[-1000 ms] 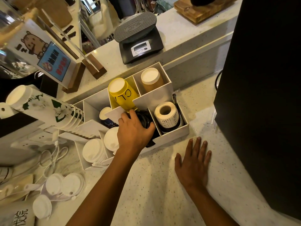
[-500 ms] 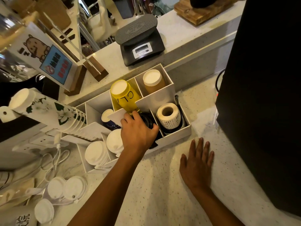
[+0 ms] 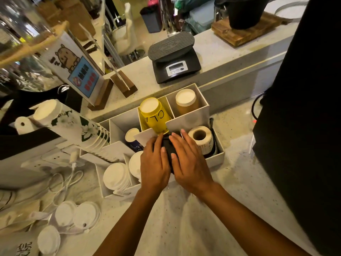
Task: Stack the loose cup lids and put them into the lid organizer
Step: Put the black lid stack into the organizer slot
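Both my hands rest on a stack of black lids [image 3: 168,148] in a front compartment of the white organizer [image 3: 215,158]. My left hand [image 3: 154,163] covers the stack's left side. On the right side lies my right hand [image 3: 188,161], fingers flat. Only a dark strip of the lids shows between them. White lids stand stacked in the organizer's left compartments [image 3: 115,175]. Several loose white lids [image 3: 77,215] lie on the counter at the lower left.
The organizer's back compartments hold a yellow cup [image 3: 154,115], a brown cup [image 3: 186,102] and a blue cup [image 3: 132,137]. A label roll [image 3: 202,138] sits beside the black lids. A scale [image 3: 173,60] stands on the raised ledge. A tall black machine [image 3: 304,108] fills the right. White cables [image 3: 62,180] lie left.
My right hand has lifted off the counter and come onto the black lids next to my left hand. The view has moved closer to the organizer.
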The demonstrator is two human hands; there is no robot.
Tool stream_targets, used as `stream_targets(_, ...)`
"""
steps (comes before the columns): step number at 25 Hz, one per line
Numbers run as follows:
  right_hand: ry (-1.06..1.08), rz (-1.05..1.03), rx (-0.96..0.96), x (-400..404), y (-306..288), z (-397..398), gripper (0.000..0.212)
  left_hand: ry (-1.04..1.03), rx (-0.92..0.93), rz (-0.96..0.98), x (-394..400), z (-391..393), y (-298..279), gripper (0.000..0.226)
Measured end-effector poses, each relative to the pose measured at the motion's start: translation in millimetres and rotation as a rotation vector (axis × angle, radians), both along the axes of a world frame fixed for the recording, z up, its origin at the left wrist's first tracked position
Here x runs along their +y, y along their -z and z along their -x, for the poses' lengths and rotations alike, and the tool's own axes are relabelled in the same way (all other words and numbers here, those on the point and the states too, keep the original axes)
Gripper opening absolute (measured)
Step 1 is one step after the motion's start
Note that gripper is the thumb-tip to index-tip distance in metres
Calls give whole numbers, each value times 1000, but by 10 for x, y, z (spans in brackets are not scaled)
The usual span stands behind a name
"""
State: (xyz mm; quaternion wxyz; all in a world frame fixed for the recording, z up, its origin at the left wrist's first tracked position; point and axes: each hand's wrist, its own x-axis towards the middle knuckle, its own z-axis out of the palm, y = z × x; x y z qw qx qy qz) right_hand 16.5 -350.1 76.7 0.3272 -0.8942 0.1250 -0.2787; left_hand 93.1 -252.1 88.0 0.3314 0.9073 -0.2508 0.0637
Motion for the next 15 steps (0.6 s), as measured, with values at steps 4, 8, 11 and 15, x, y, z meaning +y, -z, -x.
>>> stream_targets(4, 26, 16, -17, 27, 183, -133, 48, -31, -21, 39, -39, 29, 108, 50)
stream_targets(8, 43, -8, -54, 54, 255, -231, 46, -31, -33, 54, -46, -45, 133, 50)
stream_targets(11, 43, 11, -29, 56, 262, -229, 45, -20, -37, -13, -12, -57, 137, 52)
stream_targets(15, 54, 36, 74, 106, 205, -154, 48, -25, -29, -163, -2, -22, 89, 54)
